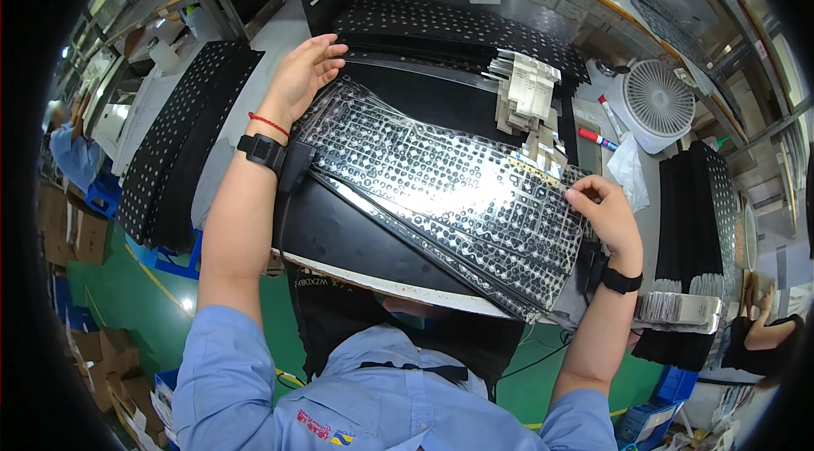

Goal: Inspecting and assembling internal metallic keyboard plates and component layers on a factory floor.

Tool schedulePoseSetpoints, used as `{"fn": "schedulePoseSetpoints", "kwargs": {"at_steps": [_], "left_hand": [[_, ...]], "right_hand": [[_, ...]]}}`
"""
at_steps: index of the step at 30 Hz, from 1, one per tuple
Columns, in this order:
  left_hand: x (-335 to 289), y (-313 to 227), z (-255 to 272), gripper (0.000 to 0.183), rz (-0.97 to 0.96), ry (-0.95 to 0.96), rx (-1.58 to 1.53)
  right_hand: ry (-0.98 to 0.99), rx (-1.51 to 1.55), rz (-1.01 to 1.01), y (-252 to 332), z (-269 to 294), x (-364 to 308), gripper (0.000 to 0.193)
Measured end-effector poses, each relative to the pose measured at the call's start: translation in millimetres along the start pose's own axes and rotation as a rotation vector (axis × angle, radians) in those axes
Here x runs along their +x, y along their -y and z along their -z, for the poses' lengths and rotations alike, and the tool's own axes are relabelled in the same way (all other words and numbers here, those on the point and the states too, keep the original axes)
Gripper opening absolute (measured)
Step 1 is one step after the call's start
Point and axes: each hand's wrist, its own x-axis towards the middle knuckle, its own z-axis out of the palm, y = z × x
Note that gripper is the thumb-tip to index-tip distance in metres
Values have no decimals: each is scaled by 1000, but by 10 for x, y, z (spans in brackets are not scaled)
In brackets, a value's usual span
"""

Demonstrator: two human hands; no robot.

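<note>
A stack of clear, glossy sheets (441, 171) covered in rows of small dark round pieces lies askew on a black board (356, 235) in front of me. My left hand (303, 78) is raised by the far left corner of the stack, fingers slightly curled and apart, with nothing in it. At the right edge, my right hand (606, 212) has its thumb and forefinger closed on the rim of the top sheet. Both wrists wear black bands. Beyond the sheets, a pile of pale silvery strips (527, 95) partly overlaps their far edge.
Black dotted strips (182, 146) are stacked at the left, and more (458, 23) at the back. A white fan (657, 103), a red-and-blue marker (597, 139) and a crumpled white bag (626, 171) stand at the right. Grey card bundles (678, 310) lie at the near right.
</note>
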Motion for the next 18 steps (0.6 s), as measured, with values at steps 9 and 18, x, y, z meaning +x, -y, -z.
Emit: {"fn": "schedulePoseSetpoints", "kwargs": {"at_steps": [9, 18], "left_hand": [[-7, 19, -66, 34, 40, 35, 185], [-81, -4, -153, 19, 100, 258, 240]], "right_hand": [[-208, 312, 113, -35, -14, 28, 9], [-285, 409, 126, 20, 25, 11, 15]]}}
